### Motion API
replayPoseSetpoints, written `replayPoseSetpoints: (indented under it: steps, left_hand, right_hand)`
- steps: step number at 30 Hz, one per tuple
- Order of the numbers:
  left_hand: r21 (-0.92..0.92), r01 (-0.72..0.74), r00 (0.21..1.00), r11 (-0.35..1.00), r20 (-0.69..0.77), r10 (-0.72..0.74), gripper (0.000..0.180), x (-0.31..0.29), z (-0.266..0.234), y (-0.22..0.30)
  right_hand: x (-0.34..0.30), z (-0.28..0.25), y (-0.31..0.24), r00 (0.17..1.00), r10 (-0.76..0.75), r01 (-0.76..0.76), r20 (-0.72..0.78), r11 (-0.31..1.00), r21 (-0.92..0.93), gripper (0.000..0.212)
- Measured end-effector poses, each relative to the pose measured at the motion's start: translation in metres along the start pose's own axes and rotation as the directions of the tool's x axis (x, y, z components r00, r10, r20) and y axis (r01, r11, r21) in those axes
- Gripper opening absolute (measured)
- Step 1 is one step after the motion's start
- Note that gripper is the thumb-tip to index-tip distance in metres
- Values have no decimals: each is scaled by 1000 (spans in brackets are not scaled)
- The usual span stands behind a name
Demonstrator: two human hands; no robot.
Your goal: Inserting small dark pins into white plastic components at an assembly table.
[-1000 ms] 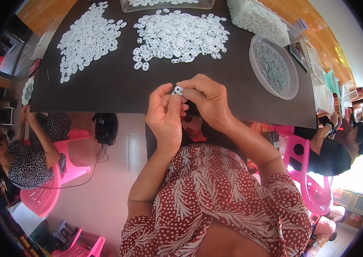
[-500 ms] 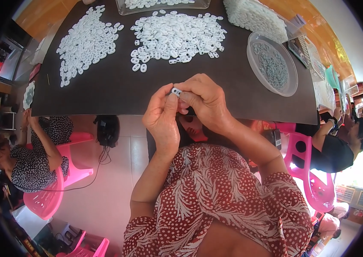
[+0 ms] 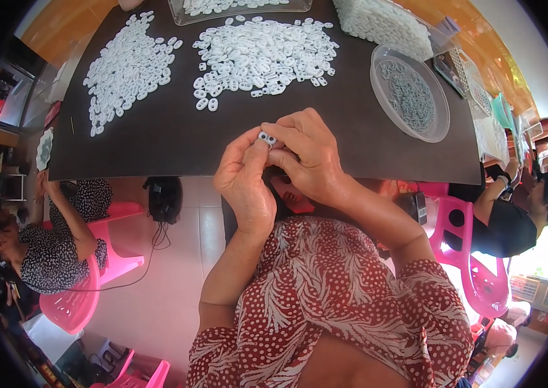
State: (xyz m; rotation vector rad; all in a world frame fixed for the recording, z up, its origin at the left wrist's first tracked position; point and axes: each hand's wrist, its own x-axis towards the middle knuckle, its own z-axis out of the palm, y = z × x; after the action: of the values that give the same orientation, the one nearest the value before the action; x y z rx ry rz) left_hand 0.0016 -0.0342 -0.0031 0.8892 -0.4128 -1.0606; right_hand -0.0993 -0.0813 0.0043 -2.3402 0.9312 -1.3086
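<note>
A small white plastic piece with two dark holes (image 3: 267, 138) sits just above the table's near edge, pinched between the thumb and index finger of my left hand (image 3: 246, 178). My right hand (image 3: 311, 155) is closed beside it, index fingertip against the piece and thumb just below. Whatever else those right fingers hold is too small to make out. Beyond my hands lies a broad pile of similar white two-hole pieces (image 3: 264, 55), with a second pile (image 3: 128, 74) to its left. A round clear tub (image 3: 441, 121) of small grey metal parts stands at the right.
The dark table (image 3: 157, 152) ends just below my hands. At the back are a clear tray (image 3: 180, 18) and a clear box packed with white pieces (image 3: 384, 29). A phone-like dark slab (image 3: 449, 77) lies right of the tub. People sit on pink chairs (image 3: 73, 304) at both sides.
The white piece has turned slightly, so both holes now face up more plainly. My right thumb has dropped a little away from it. The view has shifted slightly.
</note>
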Motion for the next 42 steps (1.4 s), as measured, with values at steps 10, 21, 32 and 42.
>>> replayPoseSetpoints:
  steps: [10, 21, 32, 42]
  left_hand:
    - [-36, -3, 1000, 999, -3, 3, 16, -2, 1, 0]
    - [107, -104, 993, 989, 64, 97, 19, 1, -8, -1]
    - [134, -213, 966, 968, 179, 187, 24, 5, -23, -6]
    - [78, -303, 946, 950, 147, 289, 21, 3, -24, -19]
  right_hand:
    - [-2, 3, -3, 998, -11, 9, -61, 1000, -27, 31]
    - [-3, 4, -6, 995, 95, -91, -43, 991, 96, 29]
    - [-6, 6, -10, 986, 163, -156, -21, 969, 190, 29]
    - [-6, 9, -12, 989, 138, -124, -47, 966, 227, 26]
